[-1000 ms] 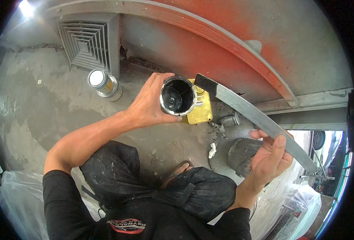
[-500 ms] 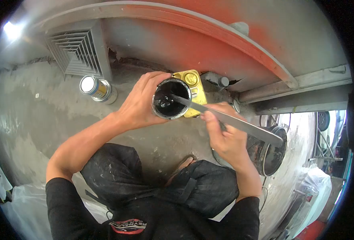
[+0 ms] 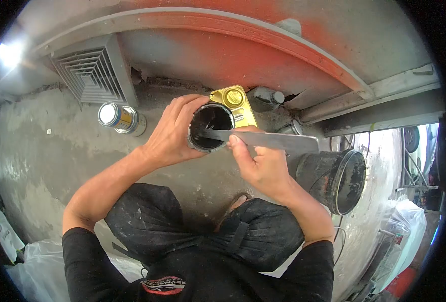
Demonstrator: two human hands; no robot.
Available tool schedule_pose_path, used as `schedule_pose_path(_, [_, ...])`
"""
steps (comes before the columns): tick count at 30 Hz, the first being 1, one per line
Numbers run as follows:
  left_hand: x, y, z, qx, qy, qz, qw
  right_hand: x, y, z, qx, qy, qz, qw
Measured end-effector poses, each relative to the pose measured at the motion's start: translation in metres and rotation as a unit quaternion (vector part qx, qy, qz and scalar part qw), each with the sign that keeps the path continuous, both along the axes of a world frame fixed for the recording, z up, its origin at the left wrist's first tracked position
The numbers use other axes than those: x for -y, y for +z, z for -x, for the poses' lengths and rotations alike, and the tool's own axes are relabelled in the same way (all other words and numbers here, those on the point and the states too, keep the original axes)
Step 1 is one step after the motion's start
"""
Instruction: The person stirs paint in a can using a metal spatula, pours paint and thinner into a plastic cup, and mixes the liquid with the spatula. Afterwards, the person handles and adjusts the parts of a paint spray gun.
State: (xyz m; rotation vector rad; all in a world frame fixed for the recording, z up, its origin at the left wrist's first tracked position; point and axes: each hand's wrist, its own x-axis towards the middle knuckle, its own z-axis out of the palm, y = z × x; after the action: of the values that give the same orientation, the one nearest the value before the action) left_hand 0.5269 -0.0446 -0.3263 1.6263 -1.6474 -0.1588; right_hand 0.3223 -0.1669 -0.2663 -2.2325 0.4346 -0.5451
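My left hand (image 3: 170,132) is wrapped round an open can (image 3: 212,149) with black liquid inside, its mouth facing me. In my right hand (image 3: 261,161) is a long, flat metal strip (image 3: 288,142), pinched near its middle. The strip's left end reaches down into the can, and the part inside is partly lost in the dark liquid. Just behind the can stands a yellow rectangular tin (image 3: 243,115) with a round cap, partly covered by the can and my right hand.
Two stacked cans (image 3: 124,120) stand on the floor at left, near a square vent (image 3: 89,75). A dark bucket (image 3: 328,178) lies at right. Behind the yellow tin is a grey bottle (image 3: 265,97), below a red-and-grey panel (image 3: 208,55). Clear plastic sheeting (image 3: 44,264) lies lower left.
The strip has swung from the right, where its dark-coated end was outside the can, down into the can. My right hand has come left beside the can, which has shifted slightly left.
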Motion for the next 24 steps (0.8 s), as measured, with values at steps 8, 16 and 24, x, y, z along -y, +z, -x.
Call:
schedule_pose_path(8, [0.001,-0.002,-0.001,-0.014,0.011,0.001,1.000,0.011,-0.008,-0.005,0.067,0.010,0.152,0.986])
schedule_pose_path(16, [0.000,-0.003,-0.002,-0.014,0.013,-0.014,1.000,0.008,-0.009,-0.003,0.025,0.041,0.153,0.987])
schedule_pose_path(24, [-0.002,-0.002,-0.001,-0.015,0.013,-0.017,1.000,0.009,-0.011,-0.003,0.035,0.051,0.170,0.983])
